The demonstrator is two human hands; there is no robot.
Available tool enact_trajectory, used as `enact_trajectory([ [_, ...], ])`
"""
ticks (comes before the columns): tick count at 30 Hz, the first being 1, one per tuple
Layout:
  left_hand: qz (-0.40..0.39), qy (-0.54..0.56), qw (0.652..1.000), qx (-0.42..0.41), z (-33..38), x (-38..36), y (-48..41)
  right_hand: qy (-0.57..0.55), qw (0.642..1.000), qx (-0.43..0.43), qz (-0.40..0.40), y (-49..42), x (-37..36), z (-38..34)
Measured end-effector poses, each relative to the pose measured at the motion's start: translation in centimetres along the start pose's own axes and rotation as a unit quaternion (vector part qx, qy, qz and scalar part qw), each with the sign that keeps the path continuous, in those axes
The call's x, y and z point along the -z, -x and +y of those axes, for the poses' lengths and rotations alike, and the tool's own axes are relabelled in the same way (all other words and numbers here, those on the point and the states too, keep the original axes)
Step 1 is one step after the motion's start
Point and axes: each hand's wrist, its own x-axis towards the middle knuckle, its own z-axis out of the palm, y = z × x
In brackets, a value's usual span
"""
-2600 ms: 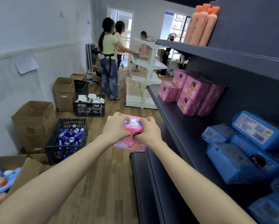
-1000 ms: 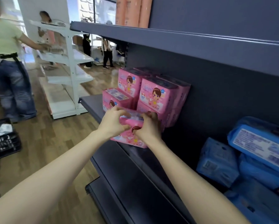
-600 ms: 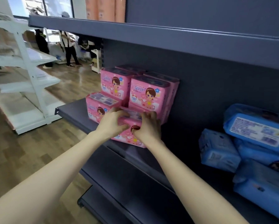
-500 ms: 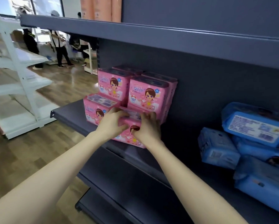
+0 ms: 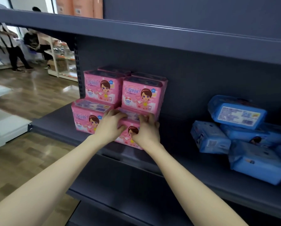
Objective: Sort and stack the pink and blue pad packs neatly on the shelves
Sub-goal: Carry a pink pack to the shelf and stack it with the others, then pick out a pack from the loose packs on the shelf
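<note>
Since a couple of seconds ago we have brought the pink pack (image 5: 131, 115) from over the aisle to the shelf (image 5: 55, 126). It now sits at the near edge, just right of the lower pack of the pink stack (image 5: 103, 88) and below its upper right pack. Our left hand (image 5: 109, 128) and right hand (image 5: 147, 131) both grip it, fingers curled over its top. We judge it nearly placed; a push inward should square it. Blue packs (image 5: 237, 111) lie jumbled well to the right. Wooden floor (image 5: 22, 95) stretches left, with people far off.
</note>
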Motion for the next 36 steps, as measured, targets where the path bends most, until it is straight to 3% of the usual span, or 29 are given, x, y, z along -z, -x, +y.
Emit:
enact_trajectory([
  [10,-0.024,0.000,1.000,0.002,-0.7,-0.1,-0.6,0.019,1.000,-0.019,0.009,-0.3,-0.4,-0.6],
  [21,-0.027,-0.072,0.997,0.027,0.6,0.2,-0.6,0.023,1.000,-0.010,-0.017,-0.1,0.5,-0.3],
  [25,-0.036,-0.100,0.994,-0.002,2.7,0.7,-0.6,-0.016,1.000,-0.007,-0.006,0.2,1.1,0.3],
  [32,-0.036,-0.010,0.994,-0.107,8.4,-0.2,-1.3,-0.032,0.998,-0.042,0.037,1.5,3.2,2.5],
  [36,-0.051,0.008,0.991,-0.125,11.1,-2.2,-1.9,-0.023,0.995,-0.080,0.057,2.5,5.0,5.4],
])
